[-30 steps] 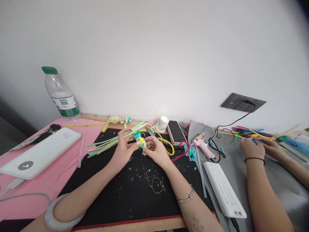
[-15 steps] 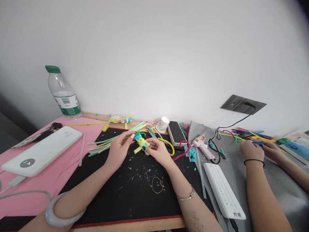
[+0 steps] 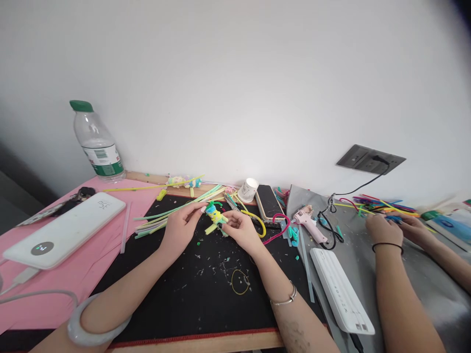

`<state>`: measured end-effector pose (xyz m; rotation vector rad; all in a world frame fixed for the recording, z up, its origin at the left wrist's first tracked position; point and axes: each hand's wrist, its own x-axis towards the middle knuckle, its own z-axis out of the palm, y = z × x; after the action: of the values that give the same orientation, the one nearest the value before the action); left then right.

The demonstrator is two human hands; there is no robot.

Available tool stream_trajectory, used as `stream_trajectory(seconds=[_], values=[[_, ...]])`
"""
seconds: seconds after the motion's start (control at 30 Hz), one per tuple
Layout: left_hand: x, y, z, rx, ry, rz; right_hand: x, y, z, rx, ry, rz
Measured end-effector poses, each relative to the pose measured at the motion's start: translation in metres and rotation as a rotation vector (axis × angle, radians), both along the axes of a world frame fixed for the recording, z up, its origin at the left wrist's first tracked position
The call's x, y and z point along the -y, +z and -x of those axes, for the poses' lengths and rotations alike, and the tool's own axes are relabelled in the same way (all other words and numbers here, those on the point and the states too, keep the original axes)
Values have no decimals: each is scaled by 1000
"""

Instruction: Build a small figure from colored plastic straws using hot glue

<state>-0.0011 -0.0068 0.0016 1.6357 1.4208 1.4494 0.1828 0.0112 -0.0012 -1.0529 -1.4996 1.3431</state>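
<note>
A small fuzzy pipe-cleaner doll (image 3: 217,216), yellow with a blue and green top, is held over the black mat (image 3: 176,304). The fingers of my right hand (image 3: 241,229) are closed around its right side. My left hand (image 3: 183,224) comes in from the other side, thumb and index finger pinched together right beside the green top. Whatever lies between those fingertips is too small to make out. Behind my left hand lies a bundle of pale green and yellow pipe cleaners (image 3: 154,227). A yellow pipe cleaner (image 3: 262,225) curves out past my right hand.
Further back stand a paper cup (image 3: 248,190) and a phone (image 3: 269,203). A pink glue gun (image 3: 311,226) and white power strip (image 3: 342,289) lie right. Another person's hands (image 3: 384,233) work there. At left are a power bank (image 3: 69,230) and bottle (image 3: 99,142).
My left hand has lowered very slightly beside the doll's top. The doll has tipped a little, and my right hand holds its place.
</note>
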Motion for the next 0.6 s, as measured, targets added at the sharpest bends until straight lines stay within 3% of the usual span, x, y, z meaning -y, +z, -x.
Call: stream_trajectory(seconds=[0.6], values=[[0, -3, -3, 92, -114, 70, -1, -2, 0, -11, 0, 25]])
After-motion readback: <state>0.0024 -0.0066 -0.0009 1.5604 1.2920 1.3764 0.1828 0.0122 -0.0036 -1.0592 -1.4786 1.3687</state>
